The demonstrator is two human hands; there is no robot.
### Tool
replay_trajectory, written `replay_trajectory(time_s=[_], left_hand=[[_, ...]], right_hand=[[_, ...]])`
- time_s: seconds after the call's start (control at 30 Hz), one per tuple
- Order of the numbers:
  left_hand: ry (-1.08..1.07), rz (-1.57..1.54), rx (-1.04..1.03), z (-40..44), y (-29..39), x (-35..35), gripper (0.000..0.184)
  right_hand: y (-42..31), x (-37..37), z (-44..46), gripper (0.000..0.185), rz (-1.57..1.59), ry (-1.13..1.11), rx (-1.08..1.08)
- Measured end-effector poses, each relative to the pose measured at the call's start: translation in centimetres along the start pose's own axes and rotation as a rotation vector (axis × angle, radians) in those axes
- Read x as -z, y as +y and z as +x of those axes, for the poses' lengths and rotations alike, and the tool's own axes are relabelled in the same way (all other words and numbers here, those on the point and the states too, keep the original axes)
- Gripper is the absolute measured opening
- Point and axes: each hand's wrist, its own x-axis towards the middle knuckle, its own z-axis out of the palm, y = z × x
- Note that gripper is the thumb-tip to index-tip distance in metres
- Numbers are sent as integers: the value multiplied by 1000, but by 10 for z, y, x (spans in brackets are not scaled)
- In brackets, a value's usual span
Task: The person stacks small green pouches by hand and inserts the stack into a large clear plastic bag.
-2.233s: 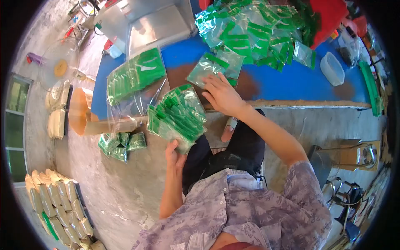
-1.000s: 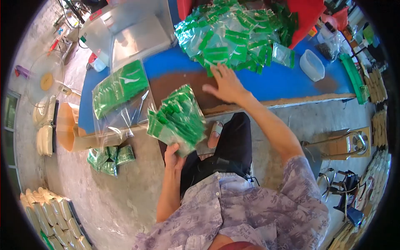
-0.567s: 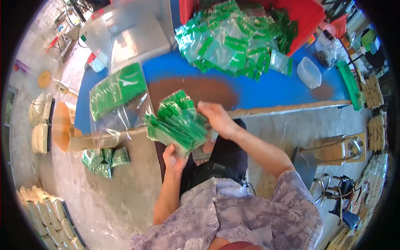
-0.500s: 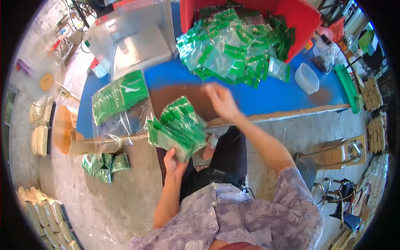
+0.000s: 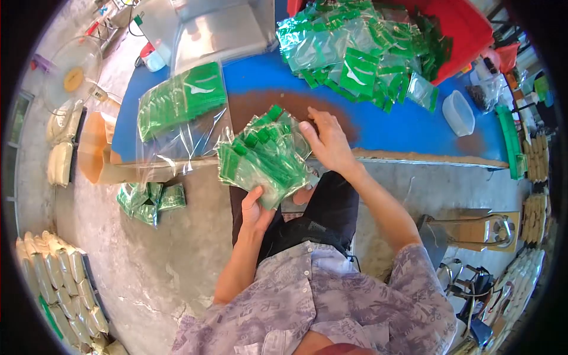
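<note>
Fanning from the left hand (image 5: 255,214) gripping them, green packets (image 5: 264,163) sit beside the spread right hand (image 5: 332,144).

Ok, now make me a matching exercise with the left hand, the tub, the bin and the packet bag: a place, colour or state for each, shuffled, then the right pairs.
Column one
1. Left hand
2. Tub
3. Bin
4. Packet bag

Column two
A. Red
B. Hanging over the front edge of the table
C. Gripping a fanned stack
D. White, right of the loose pile

Pairs: 1-C, 2-D, 3-A, 4-B
</note>
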Motion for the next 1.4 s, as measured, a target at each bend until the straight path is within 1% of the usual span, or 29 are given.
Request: replay_trajectory(time_s=[0.07, 0.1, 0.17, 0.2, 0.23, 0.27, 0.3, 0.33, 0.37, 0.4, 0.47, 0.5, 0.53, 0.6, 0.63, 0.7, 0.73, 0.77, 0.8, 0.87, 0.9, 0.93, 0.97, 1.03, 1.13, 1.17, 1.27, 1.3, 1.4], left_hand=[[7, 30, 8, 1, -1, -8, 66], [21, 58, 16, -2, -1, -10, 66], [63, 112, 0, -9, 1, -9, 70], [41, 235, -93, -8, 5, -22, 71], [23, 355, -186, -6, 11, -44, 71], [12, 472, -273, -1, 15, -58, 72], [-33, 679, -386, 17, 23, -62, 73], [-108, 849, -377, 35, 37, -69, 73], [-202, 1019, -373, 56, 54, -81, 73], [-304, 1188, -374, 69, 62, -93, 74], [-343, 1324, -303, 95, 62, -99, 78], [-326, 1364, -338, 103, 59, -100, 83], [-308, 1404, -372, 111, 56, -102, 89], [-451, 1524, -497, 110, 60, -118, 100], [-412, 1453, -415, 112, 62, -124, 113], [-419, 1415, -320, 120, 66, -119, 118], [-428, 1397, -276, 126, 68, -116, 120], [-469, 1340, -140, 134, 68, -110, 129], [-465, 1278, -171, 135, 66, -108, 132], [-465, 1164, -228, 135, 67, -105, 137], [-437, 1178, -293, 133, 73, -114, 142], [-455, 1132, -243, 138, 76, -110, 142], [-469, 1083, -187, 145, 77, -99, 142], [-452, 1052, -96, 142, 68, -92, 140], [-457, 1017, -82, 142, 67, -93, 138], [-465, 1018, -79, 144, 67, -92, 137], [-494, 1097, -73, 153, 72, -68, 132], [-358, 948, -218, 138, 62, -111, 113], [-330, 535, -88, 124, 92, -171, 90]], right_hand=[[-19, -14, -8, 70, 0, -78, -50], [-40, -9, -12, 88, 219, -294, -217], [-59, -5, -22, 97, 224, -292, -171], [-67, 0, -22, 102, 225, -289, -145], [-74, 18, -12, 106, 279, -360, -191], [-64, 18, -8, 101, 331, -214, -17], [-59, 24, 1, 102, 381, -176, 51], [-55, 33, 13, 103, 424, -127, 125], [-45, 37, 23, 108, 490, -125, 121], [-37, 41, 27, 110, 530, -156, 54], [-14, 42, 39, 112, 609, -209, -58], [14, 25, 41, 110, 512, -96, 93], [24, 19, 36, 112, 508, -114, 102], [25, 19, 31, 117, 442, -176, 1], [25, 19, 38, 117, 417, -160, -15], [23, 9, 34, 118, 386, -144, -82], [22, 6, 35, 117, 340, -104, -18], [23, 4, 39, 117, 290, -61, 53], [24, 1, 44, 116, 243, -15, 121], [31, -4, 48, 109, 233, -74, 55], [21, 1, 43, 107, 270, -88, 9], [14, 5, 42, 105, 307, -100, -40], [13, 8, 43, 104, 322, -99, -7], [14, 9, 41, 100, 347, -108, 43], [17, 9, 36, 96, 350, -91, -5], [18, 6, 36, 93, 352, -32, 103], [25, 6, 38, 95, 408, -55, 12], [22, 7, 38, 95, 385, -66, -4], [26, 3, 35, 94, 327, -12, 60]])
